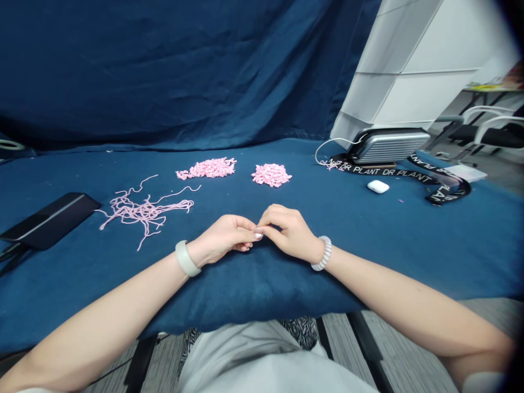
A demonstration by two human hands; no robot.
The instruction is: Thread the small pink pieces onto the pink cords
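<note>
My left hand [226, 238] and my right hand [288, 232] meet fingertip to fingertip above the near part of the blue cloth-covered table [327, 207]. Both are pinched closed, thumb against forefinger; whatever lies between them is too small or hidden to make out. To the left lies a loose tangle of pink yarn strands [143, 211]. Beyond my hands sit two heaps of small pink knotted yarn pieces: a longer heap [209, 168] on the left and a rounder heap [271, 174] on the right.
A black flat device [53, 218] lies at the left. On the right are a silver ridged case [391, 146], a black lettered strap [385, 172], a white earbud case [377, 186] and a few pink scraps [336, 165]. A blue curtain [184, 71] hangs behind.
</note>
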